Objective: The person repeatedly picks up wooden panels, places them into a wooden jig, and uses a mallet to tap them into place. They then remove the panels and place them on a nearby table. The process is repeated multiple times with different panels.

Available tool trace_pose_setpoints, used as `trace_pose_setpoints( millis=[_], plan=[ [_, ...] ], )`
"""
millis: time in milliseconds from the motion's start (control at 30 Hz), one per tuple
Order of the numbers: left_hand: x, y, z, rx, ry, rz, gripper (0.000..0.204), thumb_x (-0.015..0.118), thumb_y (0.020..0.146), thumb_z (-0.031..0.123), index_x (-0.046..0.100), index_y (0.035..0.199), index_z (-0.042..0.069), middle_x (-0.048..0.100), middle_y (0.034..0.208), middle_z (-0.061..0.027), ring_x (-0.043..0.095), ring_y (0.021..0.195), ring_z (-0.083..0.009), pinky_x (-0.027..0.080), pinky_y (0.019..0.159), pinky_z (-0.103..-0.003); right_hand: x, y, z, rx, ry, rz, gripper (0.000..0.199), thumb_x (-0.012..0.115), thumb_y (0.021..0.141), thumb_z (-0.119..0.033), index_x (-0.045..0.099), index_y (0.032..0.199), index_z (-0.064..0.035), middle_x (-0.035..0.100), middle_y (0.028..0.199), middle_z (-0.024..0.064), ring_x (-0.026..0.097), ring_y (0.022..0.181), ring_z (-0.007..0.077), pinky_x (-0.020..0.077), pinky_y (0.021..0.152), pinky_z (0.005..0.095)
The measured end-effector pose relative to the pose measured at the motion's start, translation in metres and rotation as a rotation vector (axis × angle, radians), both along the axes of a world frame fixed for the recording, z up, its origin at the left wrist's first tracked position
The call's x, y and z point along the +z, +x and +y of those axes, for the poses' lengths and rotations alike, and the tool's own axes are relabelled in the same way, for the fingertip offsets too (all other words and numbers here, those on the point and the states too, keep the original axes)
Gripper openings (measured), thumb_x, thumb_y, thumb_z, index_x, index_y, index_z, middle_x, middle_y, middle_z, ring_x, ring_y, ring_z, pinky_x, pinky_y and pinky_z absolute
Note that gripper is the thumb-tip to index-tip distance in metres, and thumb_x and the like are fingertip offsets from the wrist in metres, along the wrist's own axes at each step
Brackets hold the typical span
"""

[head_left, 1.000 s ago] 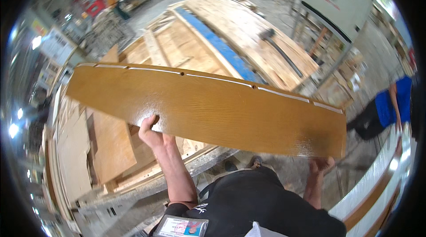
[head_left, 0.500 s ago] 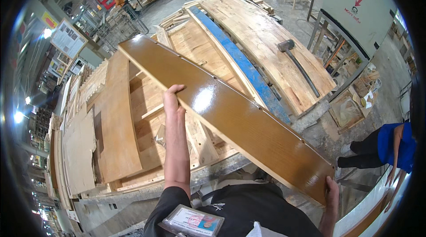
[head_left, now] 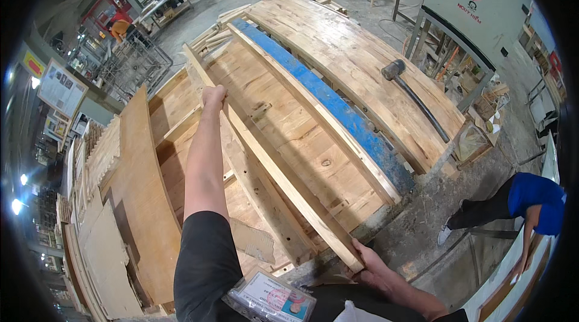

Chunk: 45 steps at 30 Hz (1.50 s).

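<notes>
My left hand (head_left: 214, 97) is closed on the long wooden board (head_left: 284, 180) toward its far end. At the board's near end, my right hand (head_left: 369, 263) grips the corner. The board now stands on its long edge, its pale bare edge facing up, and its brown glossy face is hidden. It slants from far left to near right over a wooden frame (head_left: 256, 192) with plywood panels. Whether the board touches the frame, I cannot tell.
Beyond lie a blue beam (head_left: 325, 102) and a thick wooden slab (head_left: 362, 63) bearing a black mallet (head_left: 395, 70). Plywood sheets (head_left: 142, 201) are at left. A person in blue (head_left: 534, 201) works at right. A grey electrical cabinet (head_left: 476, 11) stands at back right.
I have tipped the board from its glossy brown face onto its edge. Both hands moved left with it, the left one also away from me. The person at right has bent forward.
</notes>
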<state>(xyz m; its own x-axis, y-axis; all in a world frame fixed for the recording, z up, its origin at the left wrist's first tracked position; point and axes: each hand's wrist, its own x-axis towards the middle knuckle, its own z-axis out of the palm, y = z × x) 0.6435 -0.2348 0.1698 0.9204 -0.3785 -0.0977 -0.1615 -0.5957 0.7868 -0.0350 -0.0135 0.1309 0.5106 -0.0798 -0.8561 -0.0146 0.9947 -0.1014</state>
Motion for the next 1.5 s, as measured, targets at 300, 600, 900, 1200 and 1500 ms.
trace_pose_setpoints(
  millis=[300,600,900,1200,1500],
  plan=[
    [0.0,-0.014,0.001,-0.066,0.356,-0.327,0.026,0.071,0.081,0.02,0.076,0.094,-0.002,0.074,0.102,-0.0241,0.073,0.098,-0.0382,0.058,0.085,-0.045,-0.018,0.07,0.031,0.214,0.314,-0.041,0.055,0.038,0.103,-0.066,0.057,0.11,-0.0147,0.055,0.076,0.0123,0.053,0.06,0.0221,0.0437,0.049,0.033],
    [-0.009,-0.064,0.055,-0.03,0.23,-0.109,0.077,0.071,0.08,0.014,0.038,0.145,-0.009,0.063,0.125,-0.0318,0.065,0.116,-0.0414,0.054,0.097,-0.046,-0.036,0.056,-0.041,1.206,-0.845,0.075,0.063,0.05,0.098,-0.064,0.067,0.093,-0.0031,0.066,0.074,0.0151,0.065,0.063,0.0251,0.0515,0.054,0.0388],
    [-0.013,-0.435,0.271,-0.188,-0.05,-0.054,0.104,0.066,0.081,0.004,-0.002,0.159,-0.006,0.019,0.16,-0.0353,0.035,0.143,-0.0491,0.032,0.12,-0.045,0.078,0.277,-0.139,1.047,-1.784,-0.049,0.076,0.053,0.095,-0.065,0.06,0.127,0.0029,0.065,0.124,0.0303,0.059,0.12,0.0466,0.047,0.101,0.0506],
    [0.012,-0.6,0.383,0.405,-0.405,0.263,0.048,0.067,0.096,0.01,0.053,0.139,-0.006,0.07,0.112,-0.0135,0.066,0.103,-0.0161,0.052,0.093,-0.03,0.04,0.357,-0.122,1.137,-2.063,-0.064,0.05,0.068,0.085,-0.041,0.072,0.112,0.0008,0.071,0.107,0.0283,0.07,0.105,0.0415,0.0573,0.087,0.0492],
    [-0.009,-0.729,0.436,0.596,-0.266,0.149,0.036,0.066,0.095,0.009,0.062,0.13,-0.001,0.071,0.091,-0.0051,0.063,0.083,-0.0081,0.052,0.077,-0.026,0.028,0.388,-0.131,1.261,-2.006,0.007,0.049,0.064,0.079,-0.036,0.074,0.1,0.0064,0.076,0.095,0.021,0.076,0.082,0.0306,0.0585,0.08,0.0385]
  ],
)
